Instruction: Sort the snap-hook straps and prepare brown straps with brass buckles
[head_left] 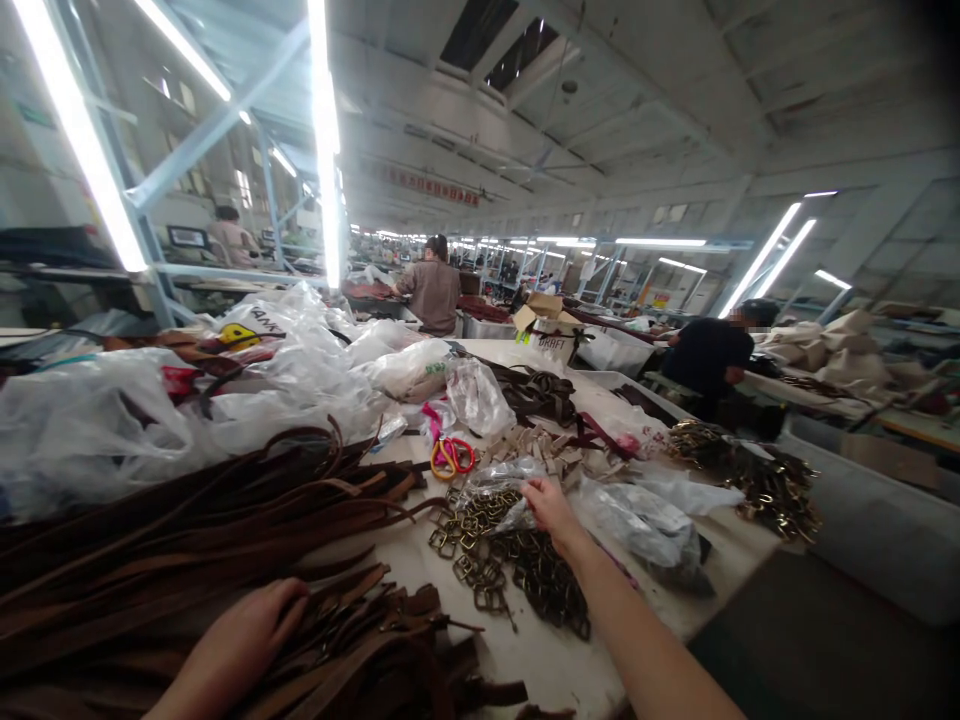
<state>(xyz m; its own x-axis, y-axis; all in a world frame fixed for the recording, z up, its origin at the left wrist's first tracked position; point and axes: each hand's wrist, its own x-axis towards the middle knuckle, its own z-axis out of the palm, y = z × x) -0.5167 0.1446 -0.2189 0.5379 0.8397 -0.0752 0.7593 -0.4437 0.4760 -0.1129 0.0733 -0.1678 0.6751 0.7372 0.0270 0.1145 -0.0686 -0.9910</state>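
Brown leather straps [187, 520] lie in a wide heap across the left and front of the table. My left hand [259, 620] rests on them, its fingertips hidden among the straps. Beyond the straps' right ends is a pile of brass-coloured metal buckles [487, 560], partly in a clear plastic bag [506, 475]. My right hand [547, 505] is closed on the edge of this bag, above the buckles. Scissors with red and yellow handles [452, 457] lie just left of the bag. Small beige pieces [540, 447] are scattered behind it.
Crumpled clear plastic bags [300, 390] cover the back left of the table. Another bag [645, 525] and more metal hardware [772, 485] lie to the right. A grey bin [877, 545] stands beyond the right edge. Two people work farther off, one behind the table, one at right.
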